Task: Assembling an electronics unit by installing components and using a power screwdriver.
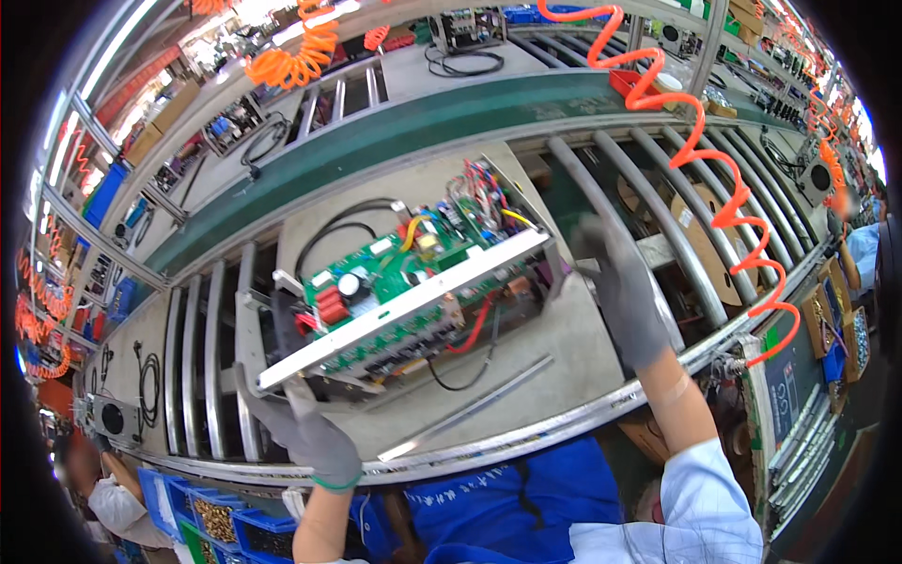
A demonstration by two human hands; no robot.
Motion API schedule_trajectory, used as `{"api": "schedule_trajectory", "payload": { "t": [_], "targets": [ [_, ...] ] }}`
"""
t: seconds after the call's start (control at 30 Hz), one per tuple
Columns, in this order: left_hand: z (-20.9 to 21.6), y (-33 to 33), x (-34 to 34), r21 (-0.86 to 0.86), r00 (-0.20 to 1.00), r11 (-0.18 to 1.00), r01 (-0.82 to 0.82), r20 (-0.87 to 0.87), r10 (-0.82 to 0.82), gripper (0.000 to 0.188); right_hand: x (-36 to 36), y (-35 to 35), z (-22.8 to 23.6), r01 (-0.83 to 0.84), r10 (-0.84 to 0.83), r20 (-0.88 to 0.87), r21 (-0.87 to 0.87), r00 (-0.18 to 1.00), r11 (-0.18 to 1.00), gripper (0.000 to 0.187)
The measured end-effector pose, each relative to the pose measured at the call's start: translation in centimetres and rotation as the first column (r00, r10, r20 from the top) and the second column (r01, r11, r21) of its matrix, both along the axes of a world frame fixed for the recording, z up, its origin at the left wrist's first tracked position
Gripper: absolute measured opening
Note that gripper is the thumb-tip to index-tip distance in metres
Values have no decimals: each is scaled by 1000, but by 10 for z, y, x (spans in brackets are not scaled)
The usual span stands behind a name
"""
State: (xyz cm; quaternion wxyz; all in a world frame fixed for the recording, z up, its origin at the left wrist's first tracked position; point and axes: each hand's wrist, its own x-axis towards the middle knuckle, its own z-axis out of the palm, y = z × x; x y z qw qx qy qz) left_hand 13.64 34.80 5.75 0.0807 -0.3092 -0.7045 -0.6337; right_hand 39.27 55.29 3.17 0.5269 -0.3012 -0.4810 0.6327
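A metal-framed electronics unit [413,310] sits on a grey board [583,343] over the roller line. It carries a green circuit board [381,282] with red and black parts and bundles of coloured wires, and a bright metal bar [404,312] runs along its near side. At the bar's left end, my gloved left hand [315,440] has thumb and fingers around the frame corner. My gloved right hand [625,301] is beside the unit's right end, its fingers smeared by motion, so its contact there is unclear. A loose metal strip [470,406] lies in front of the unit.
Metal rollers [648,216] flank the board on both sides, with a rail [526,432] along the near edge. An orange coiled hose [728,193] hangs at right. Behind runs a green belt [395,127]. Blue bins [225,512] stand lower left. Other people work at both sides.
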Motion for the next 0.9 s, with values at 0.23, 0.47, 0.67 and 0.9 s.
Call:
{"api": "schedule_trajectory", "payload": {
  "t": [0.23, 0.47, 0.67, 0.9],
  "targets": [
    [-13, 37, -12, 203, 979, 979, -26, 205, -17, 69, -65, 94, 6, -268, 269, 22, -23, 963, 963, 43],
    [-5, 194, -169, 191, 863, 892, 409, 237, -446, 64, -69, 4, -11, 257, -325, 345, 228, 881, 939, 38],
    [47, 308, -197, -665, 885, 595, 451, 245, -397, 71, -92, -115, -18, -355, 106, 482, 462, 870, 813, 59],
    [58, 313, -99, -831, 787, 471, 296, -67, -613, 89, -159, -197, -23, -271, 38, 379, 587, 925, 763, 59]
  ]
}}
